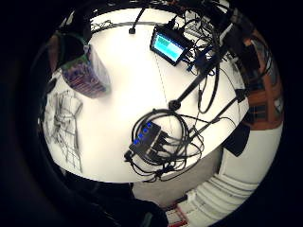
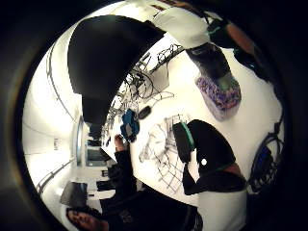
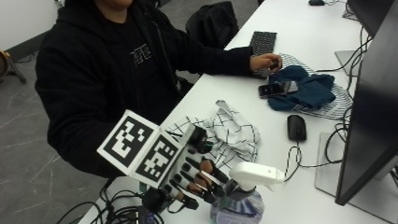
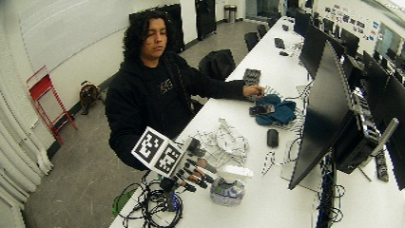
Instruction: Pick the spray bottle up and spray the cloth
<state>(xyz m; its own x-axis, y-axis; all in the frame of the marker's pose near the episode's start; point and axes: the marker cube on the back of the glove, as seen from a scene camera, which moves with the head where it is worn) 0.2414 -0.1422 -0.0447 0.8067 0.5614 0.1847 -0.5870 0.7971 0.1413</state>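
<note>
While the person sits at the long white tabletop [image 3: 298,186], the gloved right hand [image 3: 196,179] hovers just beside the spray bottle [image 3: 245,196], on the person's side of it. Its fingers [image 3: 187,184] look loosely curled toward the bottle's neck, and I see nothing held in the grip; whether a fingertip already touches the plastic I cannot tell from where I stand. The bottle stands upright near the tabletop's near end, long axis vertical, its white trigger head [image 3: 256,174] pointing away from the hand, toward the monitor [image 3: 373,107]. The checked cloth [image 3: 227,133] lies crumpled flat on the tabletop just beyond the hand, between the bottle and the person's far arm. The bare left hand [image 3: 264,61] rests well apart, beside a keyboard [image 3: 262,43] and a blue garment [image 3: 304,91], so the gloved hand is plainly the nearer one. By my reckoning the grasp comes next: close round the neck, then swing the nozzle round toward the cloth, since it now faces away.
</note>
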